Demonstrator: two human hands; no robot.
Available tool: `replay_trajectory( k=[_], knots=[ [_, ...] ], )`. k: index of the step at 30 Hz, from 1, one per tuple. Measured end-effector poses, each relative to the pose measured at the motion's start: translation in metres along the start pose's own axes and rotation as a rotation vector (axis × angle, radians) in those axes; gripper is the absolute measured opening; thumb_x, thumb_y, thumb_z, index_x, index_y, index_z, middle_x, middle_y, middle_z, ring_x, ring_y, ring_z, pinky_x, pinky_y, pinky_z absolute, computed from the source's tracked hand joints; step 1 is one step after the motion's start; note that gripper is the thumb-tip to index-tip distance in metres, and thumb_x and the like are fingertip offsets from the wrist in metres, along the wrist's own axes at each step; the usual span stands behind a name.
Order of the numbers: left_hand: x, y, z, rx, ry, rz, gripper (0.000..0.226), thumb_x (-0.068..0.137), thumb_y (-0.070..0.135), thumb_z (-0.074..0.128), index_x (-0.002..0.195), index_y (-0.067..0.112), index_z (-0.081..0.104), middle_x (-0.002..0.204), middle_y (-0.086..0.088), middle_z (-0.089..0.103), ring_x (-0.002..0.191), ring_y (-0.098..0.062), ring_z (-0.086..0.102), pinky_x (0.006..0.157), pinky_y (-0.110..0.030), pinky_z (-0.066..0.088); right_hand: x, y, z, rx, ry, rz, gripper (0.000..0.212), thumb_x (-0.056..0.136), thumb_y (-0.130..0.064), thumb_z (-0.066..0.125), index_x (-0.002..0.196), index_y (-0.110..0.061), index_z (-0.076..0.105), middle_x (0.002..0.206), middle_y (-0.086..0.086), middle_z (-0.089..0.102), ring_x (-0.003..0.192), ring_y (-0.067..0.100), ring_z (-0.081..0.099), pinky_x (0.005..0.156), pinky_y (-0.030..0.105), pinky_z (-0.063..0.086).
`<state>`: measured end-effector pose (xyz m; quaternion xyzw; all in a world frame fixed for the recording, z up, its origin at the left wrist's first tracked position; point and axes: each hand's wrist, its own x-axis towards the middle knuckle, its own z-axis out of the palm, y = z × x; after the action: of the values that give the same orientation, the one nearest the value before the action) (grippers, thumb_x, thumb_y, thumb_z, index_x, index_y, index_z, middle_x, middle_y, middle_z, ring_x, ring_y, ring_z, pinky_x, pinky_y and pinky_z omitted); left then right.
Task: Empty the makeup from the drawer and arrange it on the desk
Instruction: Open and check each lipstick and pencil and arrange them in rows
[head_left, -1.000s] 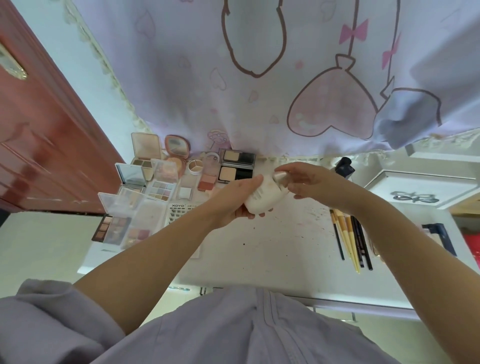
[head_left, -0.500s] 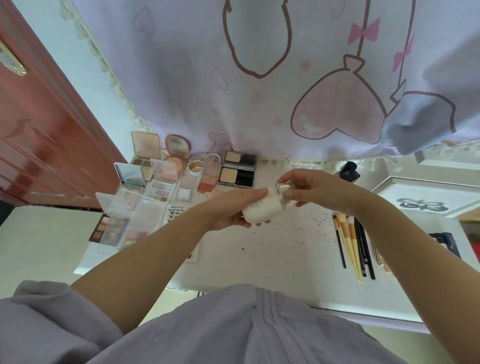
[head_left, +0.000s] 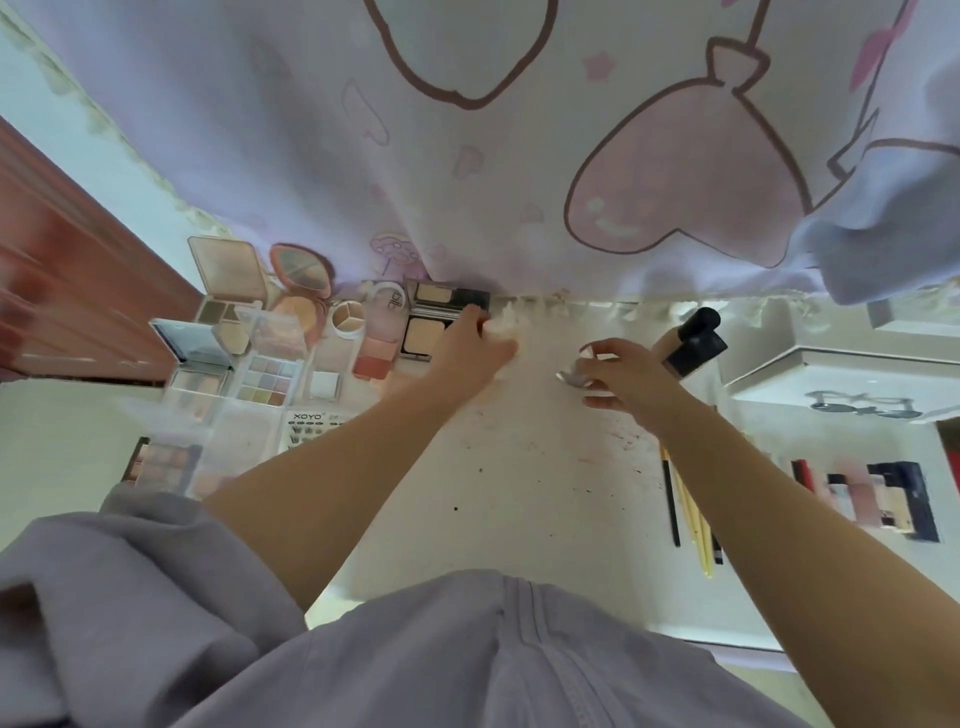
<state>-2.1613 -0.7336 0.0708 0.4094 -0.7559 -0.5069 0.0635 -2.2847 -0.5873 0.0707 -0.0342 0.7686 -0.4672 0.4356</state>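
Observation:
My left hand (head_left: 467, 351) grips a small white bottle (head_left: 503, 332), blurred by motion, at the back of the white desk (head_left: 519, 493), right beside a black powder compact (head_left: 431, 325). My right hand (head_left: 621, 371) is apart from it, further right, and pinches a small silvery cap (head_left: 570, 378) just above the desk. Open palettes and compacts (head_left: 267, 371) lie in rows on the desk's left part. Lipsticks and tubes (head_left: 878, 499) show in the drawer at the right.
A printed curtain (head_left: 519, 156) hangs over the desk's back edge. A black-capped bottle (head_left: 693, 338) stands behind my right hand. Brushes and pencils (head_left: 691, 519) lie on the right. A white box (head_left: 831, 374) sits at far right, a red-brown door (head_left: 62, 291) at left.
The hands have come apart: the left carried the white bottle back toward the black compact, and the right came away to the right with the cap.

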Motion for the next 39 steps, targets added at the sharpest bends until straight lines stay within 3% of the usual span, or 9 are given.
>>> replay_trajectory(
  k=[6, 10, 15, 18, 23, 26, 29, 33, 39],
  knots=[
    [0.041, 0.004, 0.032, 0.109, 0.14, 0.041, 0.038, 0.08, 0.015, 0.063, 0.115, 0.007, 0.052, 0.114, -0.011, 0.051, 0.094, -0.024, 0.052, 0.077, -0.029, 0.042, 0.058, -0.01, 0.019, -0.145, 0.051, -0.09, 0.025, 0.091, -0.009, 0.054, 0.116, -0.011, 0.056, 0.114, 0.009, 0.055, 0.097, 0.025, 0.06, 0.06, 0.027, 0.053],
    [0.05, 0.0, 0.041, 0.176, 0.168, 0.074, 0.037, 0.083, 0.014, 0.061, 0.116, 0.004, 0.05, 0.118, -0.014, 0.049, 0.101, -0.027, 0.051, 0.078, -0.03, 0.042, 0.082, -0.016, 0.028, -0.379, 0.093, -0.178, 0.03, 0.088, -0.015, 0.054, 0.118, -0.011, 0.057, 0.102, 0.004, 0.061, 0.09, 0.025, 0.06, 0.083, 0.043, 0.055],
    [0.048, -0.005, 0.045, 0.195, 0.16, 0.038, 0.04, 0.085, 0.02, 0.064, 0.118, 0.005, 0.047, 0.12, -0.013, 0.048, 0.103, -0.028, 0.052, 0.082, -0.037, 0.047, 0.084, -0.013, 0.032, -0.434, 0.143, -0.189, 0.027, 0.09, -0.021, 0.054, 0.115, -0.01, 0.057, 0.102, 0.005, 0.061, 0.09, 0.024, 0.059, 0.087, 0.043, 0.053],
    [0.042, -0.005, 0.042, 0.175, 0.156, 0.043, 0.045, 0.083, 0.023, 0.066, 0.119, 0.005, 0.045, 0.121, -0.013, 0.046, 0.105, -0.028, 0.049, 0.085, -0.039, 0.046, 0.067, -0.014, 0.023, -0.483, 0.145, -0.206, 0.034, 0.092, -0.019, 0.053, 0.125, -0.009, 0.053, 0.12, 0.008, 0.058, 0.103, 0.025, 0.058, 0.092, 0.039, 0.05],
    [0.009, 0.001, 0.044, 0.166, 0.355, 0.2, 0.035, 0.082, 0.015, 0.063, 0.111, 0.004, 0.048, 0.112, -0.01, 0.048, 0.105, -0.026, 0.046, 0.082, -0.031, 0.04, 0.01, -0.024, -0.013, -0.652, 0.269, -0.507, 0.022, 0.093, -0.016, 0.05, 0.112, -0.015, 0.061, 0.113, 0.0, 0.057, 0.08, 0.013, 0.059, 0.073, 0.021, 0.04],
    [-0.017, 0.01, 0.067, 0.164, 0.222, 0.352, 0.026, 0.085, 0.015, 0.059, 0.107, 0.007, 0.048, 0.104, -0.002, 0.045, 0.095, -0.021, 0.047, 0.071, -0.029, 0.041, -0.024, -0.024, -0.046, -0.677, 0.457, -0.633, 0.018, 0.093, -0.019, 0.051, 0.107, -0.014, 0.062, 0.105, -0.001, 0.054, 0.067, 0.011, 0.053, 0.07, 0.023, 0.038],
    [-0.023, 0.028, 0.104, 0.295, -0.065, 0.437, 0.031, 0.089, 0.019, 0.056, 0.117, 0.011, 0.048, 0.114, -0.004, 0.047, 0.105, -0.02, 0.046, 0.077, -0.029, 0.043, -0.039, -0.016, -0.075, -0.735, 0.581, -0.55, 0.024, 0.093, -0.026, 0.052, 0.112, -0.011, 0.057, 0.112, 0.007, 0.052, 0.074, 0.021, 0.056, 0.07, 0.031, 0.041],
    [-0.02, 0.057, 0.14, 0.298, -0.305, 0.392, 0.045, 0.09, 0.017, 0.053, 0.132, 0.009, 0.04, 0.126, -0.01, 0.046, 0.115, -0.024, 0.046, 0.094, -0.037, 0.043, -0.037, -0.001, -0.08, -0.833, 0.495, -0.41, 0.038, 0.091, -0.033, 0.057, 0.116, -0.006, 0.046, 0.113, 0.011, 0.052, 0.089, 0.028, 0.056, 0.072, 0.034, 0.041],
    [-0.032, 0.053, 0.139, 0.137, -0.324, 0.328, 0.02, 0.094, 0.022, 0.049, 0.106, 0.006, 0.051, 0.097, -0.011, 0.061, 0.084, -0.027, 0.059, 0.072, -0.037, 0.046, -0.041, 0.01, -0.072, -0.725, 0.384, -0.469, 0.038, 0.09, -0.02, 0.056, 0.122, -0.005, 0.041, 0.111, 0.014, 0.05, 0.086, 0.025, 0.052, 0.069, 0.028, 0.038]
  ],
)
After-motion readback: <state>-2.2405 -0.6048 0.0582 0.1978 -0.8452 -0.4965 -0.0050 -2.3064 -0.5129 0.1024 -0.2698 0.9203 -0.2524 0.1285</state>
